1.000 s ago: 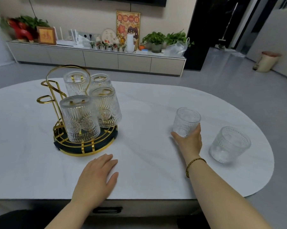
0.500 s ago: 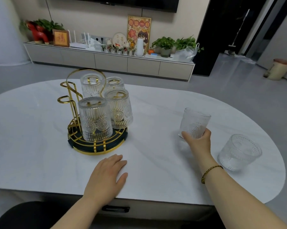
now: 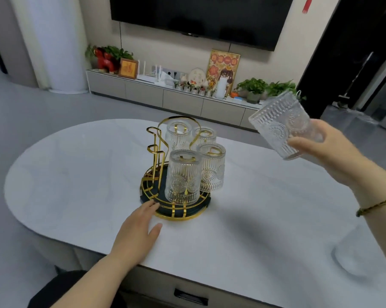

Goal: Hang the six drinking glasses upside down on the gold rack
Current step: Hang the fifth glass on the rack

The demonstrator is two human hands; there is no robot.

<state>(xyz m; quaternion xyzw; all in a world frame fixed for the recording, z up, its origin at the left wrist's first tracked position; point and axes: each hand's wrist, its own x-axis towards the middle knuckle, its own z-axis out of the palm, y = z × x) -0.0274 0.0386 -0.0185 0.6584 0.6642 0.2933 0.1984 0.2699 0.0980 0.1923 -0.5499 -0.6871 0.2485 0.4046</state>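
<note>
The right hand (image 3: pixel 327 147) grips a ribbed, embossed glass (image 3: pixel 280 125) tilted in the air, right of the rack (image 3: pixel 176 170). Four such glasses hang upside down on its gold wire pegs. The left hand (image 3: pixel 138 227) lies flat and empty on the white table (image 3: pixel 76 185), fingertips at the rack's round base.

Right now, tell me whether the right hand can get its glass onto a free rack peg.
Probably yes: the right hand holds the glass aloft, and two empty pegs stand exposed on the rack's left.

Right hand (image 3: pixel 327 147) holds a glass (image 3: pixel 280 125) tilted above the table (image 3: pixel 76 185).
</note>
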